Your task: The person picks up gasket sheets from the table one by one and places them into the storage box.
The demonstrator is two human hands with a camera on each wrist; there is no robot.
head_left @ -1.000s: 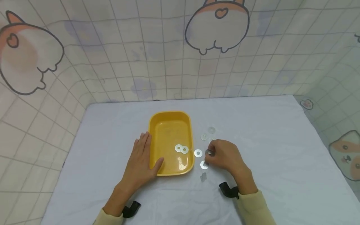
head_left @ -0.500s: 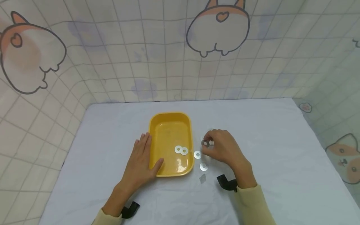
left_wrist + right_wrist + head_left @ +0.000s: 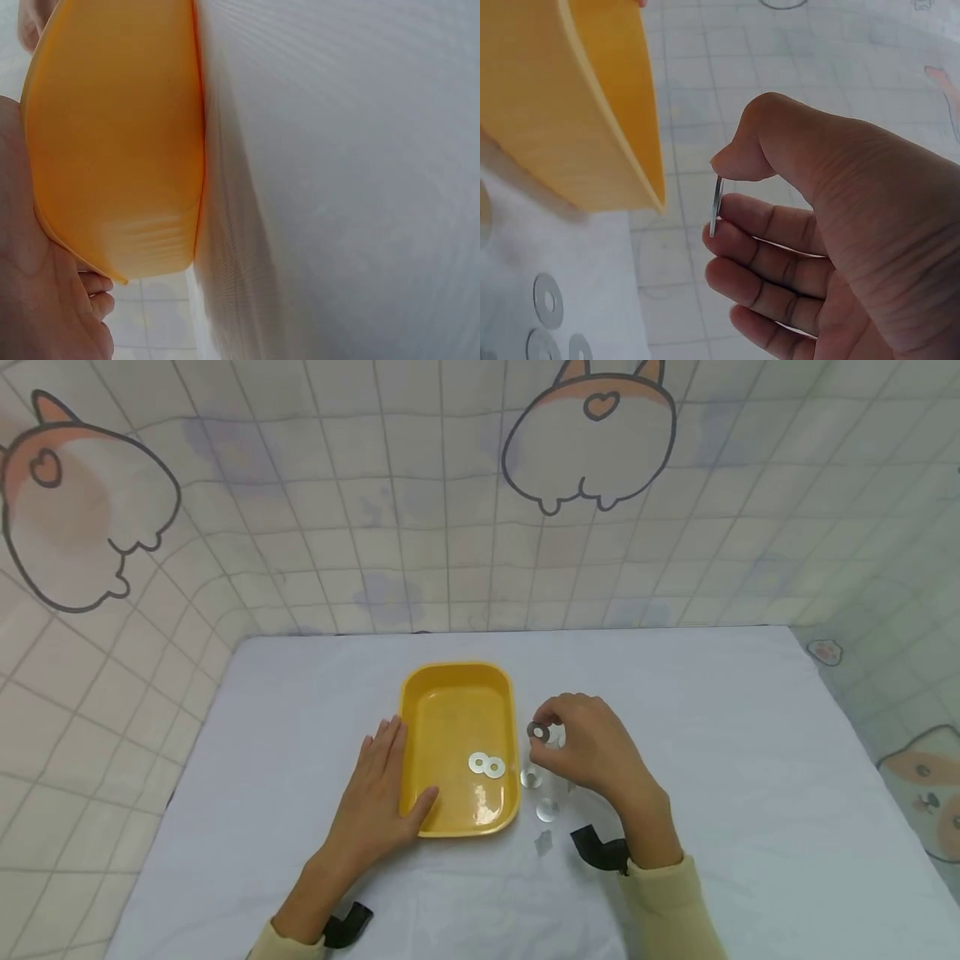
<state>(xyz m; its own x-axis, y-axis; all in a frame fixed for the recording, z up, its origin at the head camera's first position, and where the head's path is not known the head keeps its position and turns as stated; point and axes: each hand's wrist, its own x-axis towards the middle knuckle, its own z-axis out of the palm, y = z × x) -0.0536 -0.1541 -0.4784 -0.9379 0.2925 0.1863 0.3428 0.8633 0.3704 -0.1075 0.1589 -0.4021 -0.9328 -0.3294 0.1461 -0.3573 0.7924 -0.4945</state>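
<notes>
A flat metal washer (image 3: pixel 532 732) is pinched upright between thumb and fingers of my right hand (image 3: pixel 597 747), just right of the yellow tray (image 3: pixel 457 710). The right wrist view shows this washer (image 3: pixel 716 206) edge-on, held clear of the cloth. My left hand (image 3: pixel 372 785) lies with straight fingers along the tray's left rim, its thumb over the near left corner. Inside the tray are two overlapping washers (image 3: pixel 501 768). Loose washers (image 3: pixel 547 811) lie on the cloth between tray and right hand, some partly hidden by that hand. The left wrist view shows the tray's outer wall (image 3: pixel 116 135).
A white cloth (image 3: pixel 720 735) covers the table. Near the tray's lower right corner is a small grey diamond-shaped patch (image 3: pixel 543 842). Black wrist-worn pieces (image 3: pixel 600 850) sit at both sleeves. A grid-patterned curtain (image 3: pixel 450 527) stands behind the table and at its sides.
My right hand has raised a washer off the cloth and shifted away from me and slightly left, toward the tray's right rim. The left hand keeps its place on the tray.
</notes>
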